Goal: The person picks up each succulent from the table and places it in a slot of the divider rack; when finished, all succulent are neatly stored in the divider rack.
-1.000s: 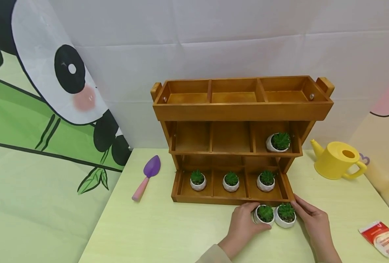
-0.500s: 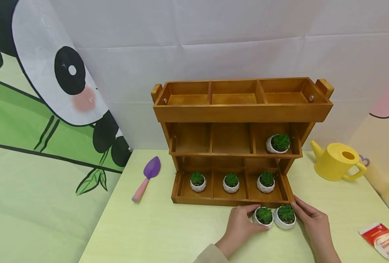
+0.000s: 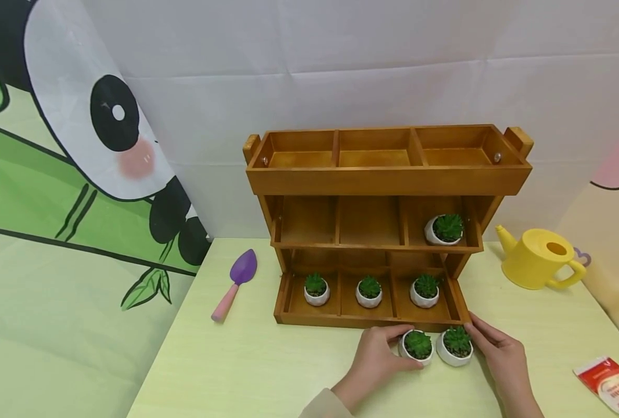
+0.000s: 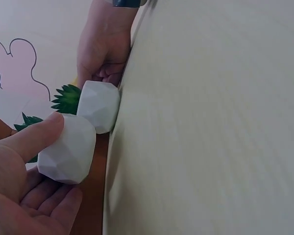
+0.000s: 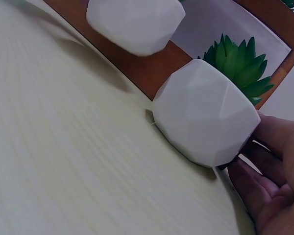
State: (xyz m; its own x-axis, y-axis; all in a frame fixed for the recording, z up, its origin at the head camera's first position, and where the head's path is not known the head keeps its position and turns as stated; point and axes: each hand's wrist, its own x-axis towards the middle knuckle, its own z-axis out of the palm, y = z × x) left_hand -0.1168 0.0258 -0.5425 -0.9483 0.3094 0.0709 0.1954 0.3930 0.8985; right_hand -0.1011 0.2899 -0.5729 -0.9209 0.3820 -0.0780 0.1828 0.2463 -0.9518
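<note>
My left hand (image 3: 374,359) grips a small white faceted pot with a green succulent (image 3: 416,346), thumb on one side and fingers on the other. In the right wrist view this pot (image 5: 134,24) hangs just above the table, its shadow apart from it. A second potted succulent (image 3: 454,346) stands on the table to its right, a narrow gap between them. My right hand (image 3: 500,351) rests against that pot's right side, fingers extended towards the front right corner of the wooden shelf (image 3: 341,319). In the right wrist view its fingers (image 5: 252,183) touch the pot's side without wrapping round it.
Three potted succulents (image 3: 369,291) sit in the bottom tier's compartments, and another potted succulent (image 3: 444,229) in the middle tier's right compartment. A purple trowel (image 3: 234,284) lies left of the shelf. On the right are a yellow watering can (image 3: 536,261) and a red-and-white packet (image 3: 609,384).
My left hand has shifted slightly left with its pot, widening the gap between the two front pots. The right hand and its pot stay nearly in place.
</note>
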